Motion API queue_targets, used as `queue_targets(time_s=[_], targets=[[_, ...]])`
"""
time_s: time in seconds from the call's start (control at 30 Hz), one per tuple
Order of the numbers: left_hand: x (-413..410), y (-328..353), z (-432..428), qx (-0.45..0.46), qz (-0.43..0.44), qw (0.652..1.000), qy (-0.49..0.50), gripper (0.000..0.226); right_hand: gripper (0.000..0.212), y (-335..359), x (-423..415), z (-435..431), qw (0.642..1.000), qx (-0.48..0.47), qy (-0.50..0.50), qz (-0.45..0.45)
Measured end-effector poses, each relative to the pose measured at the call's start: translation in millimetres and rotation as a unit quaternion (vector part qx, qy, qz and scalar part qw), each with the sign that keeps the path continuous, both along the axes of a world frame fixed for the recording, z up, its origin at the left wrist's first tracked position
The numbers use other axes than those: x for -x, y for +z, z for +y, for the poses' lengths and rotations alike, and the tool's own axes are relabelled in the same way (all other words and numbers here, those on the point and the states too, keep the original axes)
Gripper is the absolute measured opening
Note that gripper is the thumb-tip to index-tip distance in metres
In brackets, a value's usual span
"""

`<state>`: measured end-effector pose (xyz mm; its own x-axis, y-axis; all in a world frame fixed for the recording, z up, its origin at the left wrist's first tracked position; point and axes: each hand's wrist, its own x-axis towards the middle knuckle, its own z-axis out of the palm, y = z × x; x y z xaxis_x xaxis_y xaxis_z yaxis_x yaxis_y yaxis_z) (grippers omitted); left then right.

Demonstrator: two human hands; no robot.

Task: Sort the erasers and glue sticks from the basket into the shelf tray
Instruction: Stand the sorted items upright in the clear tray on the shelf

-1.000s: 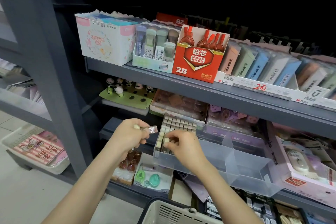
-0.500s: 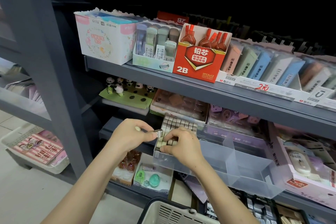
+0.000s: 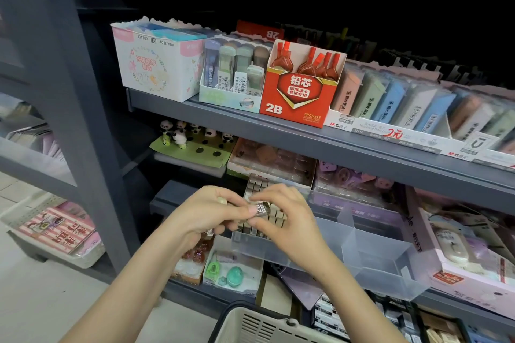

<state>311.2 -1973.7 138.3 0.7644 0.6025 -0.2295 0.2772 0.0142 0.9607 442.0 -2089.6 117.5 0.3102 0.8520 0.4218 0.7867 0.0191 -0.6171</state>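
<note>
A clear plastic shelf tray [image 3: 379, 256] with dividers stands on the middle shelf. Its left compartment holds rows of small upright erasers [image 3: 257, 185]. My left hand [image 3: 203, 214] grips a small eraser [image 3: 262, 208] with a dark printed sleeve, just above that compartment. My right hand [image 3: 281, 220] meets it there, its fingertips pinching the same eraser from the other side. The rim of the beige basket [image 3: 267, 323] shows at the bottom edge, below my forearms.
The upper shelf carries a white floral box [image 3: 156, 64], a red 2B lead box [image 3: 299, 92] and rows of pastel cases [image 3: 404, 103]. Panda figures [image 3: 178, 133] and brown trays sit behind the hands. A grey upright post [image 3: 83, 120] stands at the left.
My right hand has left the row of erasers in the tray and come up to the eraser in my left hand. Both hands now meet over the left compartment.
</note>
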Motion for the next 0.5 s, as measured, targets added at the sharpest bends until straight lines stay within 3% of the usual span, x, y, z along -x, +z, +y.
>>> queue_targets(time_s=[0.1, 0.17, 0.27, 0.4, 0.5], targets=[[-2, -1, -2, 0.006, -0.021, 1.0, 0.008, 0.022, 0.026, 2, -4, -3, 0.999, -0.011, -0.025, -0.046], [-2, 1, -1, 0.02, -0.039, 0.999, 0.0, 0.022, 0.018, 4, -7, -7, 0.999, 0.018, -0.042, -0.02], [-2, 3, -1, 0.003, -0.043, 0.999, -0.017, 0.016, 0.025, 3, -7, -11, 0.997, 0.056, -0.047, 0.04], [-10, -14, 1, -0.142, 0.032, 0.987, 0.066, 0.005, 0.035, -1, -8, -12, 0.989, 0.073, -0.056, 0.113], [-18, -31, 9, -0.15, 0.076, 0.981, 0.101, 0.018, 0.029, -6, -8, -9, 0.987, 0.093, -0.064, 0.114]])
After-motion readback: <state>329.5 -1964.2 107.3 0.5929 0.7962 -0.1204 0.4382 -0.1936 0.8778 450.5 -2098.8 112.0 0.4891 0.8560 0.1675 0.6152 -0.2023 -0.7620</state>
